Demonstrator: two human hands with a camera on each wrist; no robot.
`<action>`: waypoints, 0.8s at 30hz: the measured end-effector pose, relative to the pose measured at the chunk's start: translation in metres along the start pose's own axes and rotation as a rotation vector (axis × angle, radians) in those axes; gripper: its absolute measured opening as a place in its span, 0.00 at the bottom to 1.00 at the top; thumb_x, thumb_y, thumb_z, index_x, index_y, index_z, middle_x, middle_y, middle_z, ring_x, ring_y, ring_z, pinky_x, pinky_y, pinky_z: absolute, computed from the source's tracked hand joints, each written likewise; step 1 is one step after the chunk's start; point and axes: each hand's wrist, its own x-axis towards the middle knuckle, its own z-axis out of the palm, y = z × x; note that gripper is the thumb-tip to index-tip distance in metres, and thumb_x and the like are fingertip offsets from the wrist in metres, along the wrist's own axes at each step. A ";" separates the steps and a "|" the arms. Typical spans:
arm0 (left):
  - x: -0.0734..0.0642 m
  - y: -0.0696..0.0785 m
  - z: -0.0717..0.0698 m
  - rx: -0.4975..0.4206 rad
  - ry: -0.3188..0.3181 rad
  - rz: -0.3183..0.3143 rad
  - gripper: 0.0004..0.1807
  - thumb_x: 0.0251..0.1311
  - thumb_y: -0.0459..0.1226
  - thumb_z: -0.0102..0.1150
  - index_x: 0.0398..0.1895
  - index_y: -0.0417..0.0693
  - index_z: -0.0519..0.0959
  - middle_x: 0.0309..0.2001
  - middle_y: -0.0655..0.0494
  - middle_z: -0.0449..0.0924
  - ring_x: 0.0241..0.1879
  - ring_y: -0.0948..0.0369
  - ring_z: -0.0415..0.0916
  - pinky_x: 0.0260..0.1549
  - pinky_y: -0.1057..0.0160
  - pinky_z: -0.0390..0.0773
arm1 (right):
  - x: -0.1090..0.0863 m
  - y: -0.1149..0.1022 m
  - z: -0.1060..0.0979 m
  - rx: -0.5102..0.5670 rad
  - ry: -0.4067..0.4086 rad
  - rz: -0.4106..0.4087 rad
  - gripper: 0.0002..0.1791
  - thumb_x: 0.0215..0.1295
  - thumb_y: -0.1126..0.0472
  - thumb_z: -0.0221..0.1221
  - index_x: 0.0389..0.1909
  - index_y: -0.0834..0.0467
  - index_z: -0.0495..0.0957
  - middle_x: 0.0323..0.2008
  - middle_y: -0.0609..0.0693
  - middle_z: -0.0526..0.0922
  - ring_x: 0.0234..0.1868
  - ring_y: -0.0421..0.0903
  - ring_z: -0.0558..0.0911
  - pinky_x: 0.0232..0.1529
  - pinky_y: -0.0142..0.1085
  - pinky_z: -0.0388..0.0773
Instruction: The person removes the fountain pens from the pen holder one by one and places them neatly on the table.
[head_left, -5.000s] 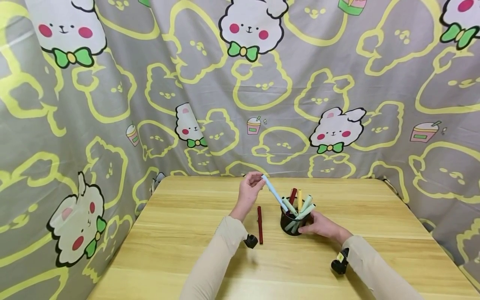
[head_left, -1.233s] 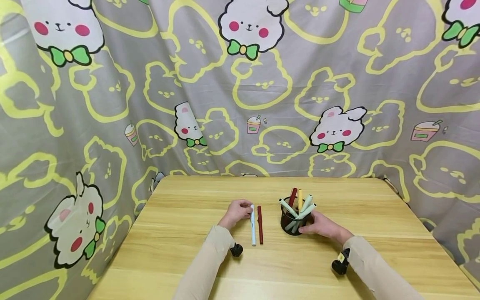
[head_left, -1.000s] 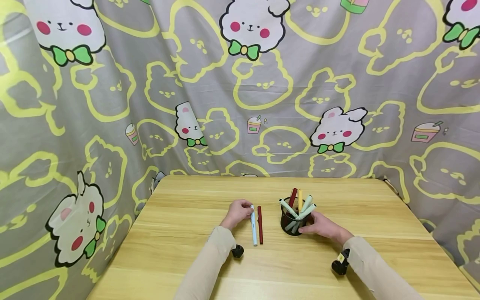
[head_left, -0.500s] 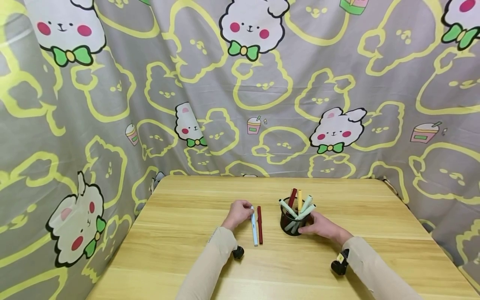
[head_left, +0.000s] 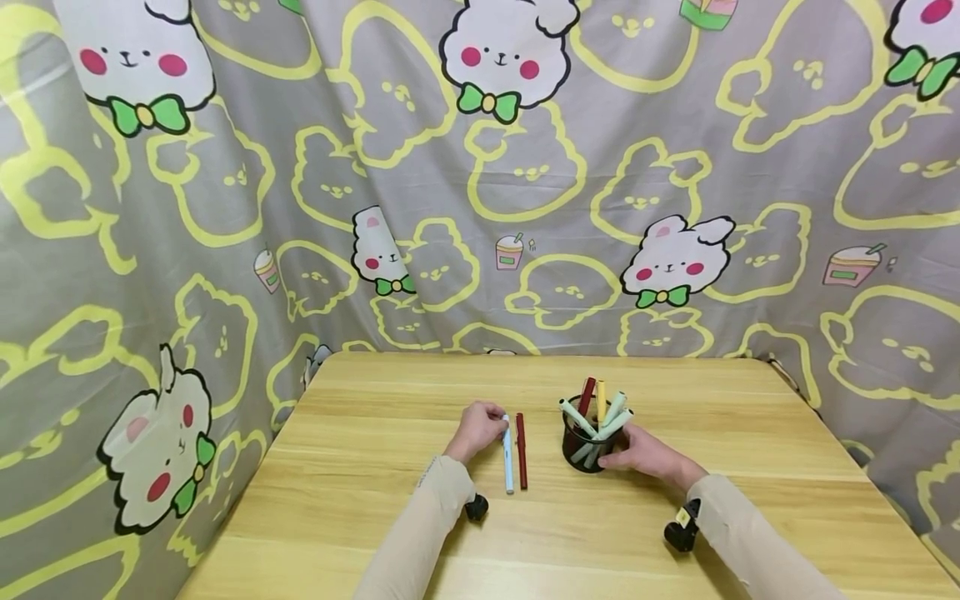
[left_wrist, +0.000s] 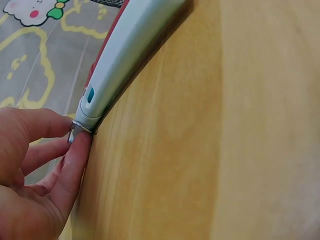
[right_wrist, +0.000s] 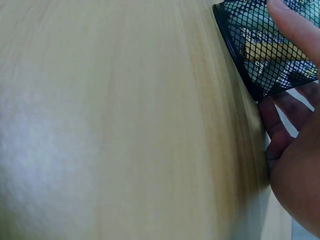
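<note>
Head view: five seconds ago the light blue pen (head_left: 508,458) slanted up out of the black mesh pen cup (head_left: 573,451) in the person's left hand (head_left: 477,430); now it lies on the wooden tabletop (head_left: 315,492), slightly left of the midline between the left and right edges. Its long axis runs near to far, one end toward the far edge and the other toward the person, almost parallel to a dark red pen (head_left: 522,454) just beside it on the right, which has stayed put. Left thumb and fingertips pinch the light blue pen's far end, close together; the left wrist view shows them at a silvery band, past a teal oval on the barrel. Right of the midline, the cup stands upright as before, holding another dark red pen (head_left: 586,395), a yellow pen (head_left: 601,402) and pale green pens (head_left: 617,424). The right hand (head_left: 648,452) grips its side, thumb against the mesh, fingers curled round behind.
</note>
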 end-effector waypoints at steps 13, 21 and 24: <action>-0.003 0.000 -0.002 -0.045 0.002 -0.020 0.12 0.57 0.27 0.57 0.44 0.31 0.79 0.38 0.44 0.81 0.32 0.57 0.79 0.29 0.64 0.81 | -0.001 -0.001 0.002 -0.002 0.001 0.003 0.34 0.53 0.63 0.69 0.59 0.67 0.65 0.58 0.64 0.70 0.60 0.57 0.66 0.56 0.34 0.64; -0.001 0.004 -0.013 -0.041 0.035 -0.016 0.15 0.63 0.33 0.55 0.49 0.33 0.78 0.39 0.49 0.79 0.30 0.57 0.77 0.28 0.63 0.79 | 0.000 0.001 0.001 0.012 0.004 -0.007 0.34 0.53 0.63 0.69 0.58 0.68 0.66 0.58 0.64 0.71 0.59 0.57 0.67 0.54 0.30 0.66; -0.001 0.013 -0.016 0.007 0.067 0.041 0.15 0.63 0.35 0.55 0.49 0.35 0.77 0.38 0.51 0.77 0.34 0.57 0.76 0.31 0.62 0.78 | 0.000 0.001 0.000 0.003 0.004 -0.007 0.35 0.53 0.63 0.69 0.59 0.67 0.65 0.58 0.64 0.70 0.60 0.57 0.66 0.54 0.30 0.65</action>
